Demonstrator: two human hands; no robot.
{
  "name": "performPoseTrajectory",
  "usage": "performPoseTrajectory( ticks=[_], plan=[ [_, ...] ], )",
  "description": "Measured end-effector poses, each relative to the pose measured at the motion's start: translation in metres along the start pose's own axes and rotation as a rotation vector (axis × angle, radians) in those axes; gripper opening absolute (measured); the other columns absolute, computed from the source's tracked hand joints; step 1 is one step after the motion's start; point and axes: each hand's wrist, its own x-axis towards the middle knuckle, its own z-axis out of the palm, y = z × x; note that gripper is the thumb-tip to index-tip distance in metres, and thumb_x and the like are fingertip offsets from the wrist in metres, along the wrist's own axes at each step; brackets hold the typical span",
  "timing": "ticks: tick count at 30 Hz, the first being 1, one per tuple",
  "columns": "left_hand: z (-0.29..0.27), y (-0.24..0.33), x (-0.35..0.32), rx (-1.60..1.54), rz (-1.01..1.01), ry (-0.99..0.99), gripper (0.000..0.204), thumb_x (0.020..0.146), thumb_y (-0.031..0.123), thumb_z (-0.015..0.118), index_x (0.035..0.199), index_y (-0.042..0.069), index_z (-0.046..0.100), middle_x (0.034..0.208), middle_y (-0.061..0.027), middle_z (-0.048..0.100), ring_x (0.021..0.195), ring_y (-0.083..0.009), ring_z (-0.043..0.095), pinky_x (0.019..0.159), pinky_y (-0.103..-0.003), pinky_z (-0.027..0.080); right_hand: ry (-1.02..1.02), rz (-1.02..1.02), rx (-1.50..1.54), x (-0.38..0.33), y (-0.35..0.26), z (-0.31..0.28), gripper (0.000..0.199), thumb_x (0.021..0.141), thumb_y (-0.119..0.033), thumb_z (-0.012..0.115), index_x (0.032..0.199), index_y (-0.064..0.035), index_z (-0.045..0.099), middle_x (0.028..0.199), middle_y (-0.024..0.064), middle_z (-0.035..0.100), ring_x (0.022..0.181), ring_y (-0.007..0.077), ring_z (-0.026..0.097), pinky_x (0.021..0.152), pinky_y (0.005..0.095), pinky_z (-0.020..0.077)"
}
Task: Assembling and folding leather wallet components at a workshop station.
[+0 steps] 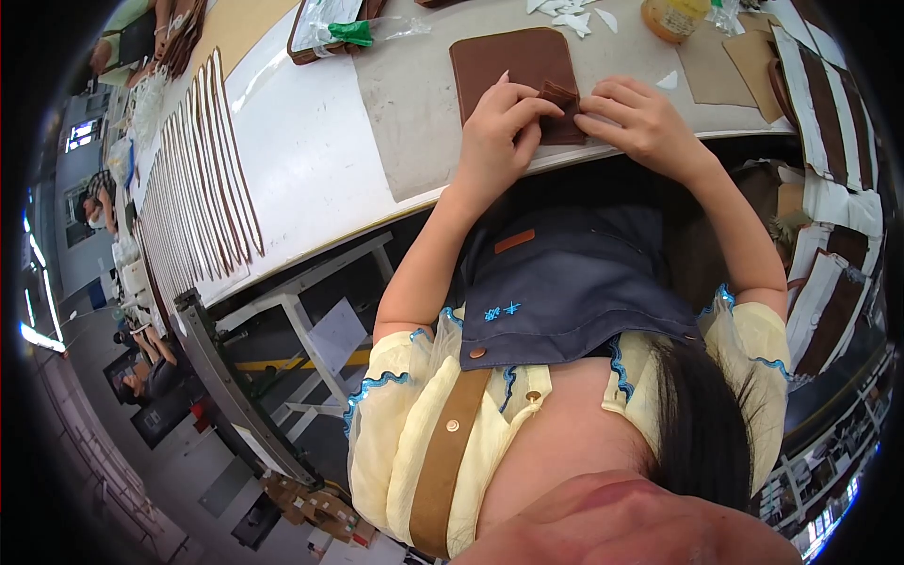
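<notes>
A stack of flat brown leather pieces with rounded corners lies at the near edge of the table. Over its right part, a small brown leather piece stands up, folded or bunched, between my hands. My left hand comes from the left with its fingers curled, thumb and forefinger closed at the small piece's left side. From the right, my right hand has its bent fingertips closed on that piece's right edge. My fingers partly hide where they meet the leather.
Long thin brown strips lie in a row on the left. White scraps and a jar with orange-yellow contents are at the back. Brown-and-white panels hang at the right. Other people work far left.
</notes>
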Motion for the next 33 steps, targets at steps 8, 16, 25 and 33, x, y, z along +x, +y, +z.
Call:
performPoseTrajectory(
  ticks=[8, 16, 25, 33],
  plan=[
    [0.001, 0.016, 0.005, 0.03, 0.0, 0.02, 0.021, 0.088, 0.0, 0.074, 0.107, 0.008, 0.076, 0.104, -0.0106, 0.071, 0.103, -0.0343, 0.067, 0.118, -0.055, 0.047, 0.023, 0.095, 0.097, -0.001, 0.0, 0.006, 0.027, 0.078, -0.008, 0.076, 0.104, -0.005, 0.069, 0.111, 0.0056, 0.069, 0.106, 0.0271, 0.068, 0.094, 0.04, 0.0577],
    [0.002, 0.008, 0.003, 0.017, -0.015, 0.03, 0.02, 0.088, -0.002, 0.071, 0.106, 0.007, 0.076, 0.104, -0.0107, 0.072, 0.102, -0.035, 0.067, 0.117, -0.055, 0.048, -0.016, 0.09, 0.136, 0.0, -0.004, -0.003, 0.026, 0.079, -0.006, 0.075, 0.105, -0.0039, 0.073, 0.114, 0.0071, 0.069, 0.108, 0.0281, 0.068, 0.095, 0.041, 0.0578],
    [0.001, 0.01, 0.003, 0.035, 0.003, 0.015, 0.018, 0.088, 0.003, 0.076, 0.105, 0.008, 0.076, 0.105, -0.0105, 0.071, 0.103, -0.0345, 0.067, 0.117, -0.055, 0.047, -0.006, 0.086, 0.136, 0.002, -0.005, 0.0, 0.026, 0.079, -0.006, 0.077, 0.104, -0.0034, 0.071, 0.114, 0.0085, 0.07, 0.107, 0.0298, 0.069, 0.096, 0.0416, 0.0577],
    [0.001, 0.012, 0.003, 0.051, 0.009, -0.013, 0.018, 0.085, 0.011, 0.084, 0.102, 0.008, 0.077, 0.105, -0.0101, 0.069, 0.105, -0.0342, 0.066, 0.118, -0.055, 0.048, 0.027, 0.156, 0.276, 0.006, -0.002, 0.002, 0.019, 0.086, -0.004, 0.078, 0.103, -0.0039, 0.069, 0.11, 0.0088, 0.071, 0.103, 0.0311, 0.069, 0.091, 0.0419, 0.0568]
  ],
)
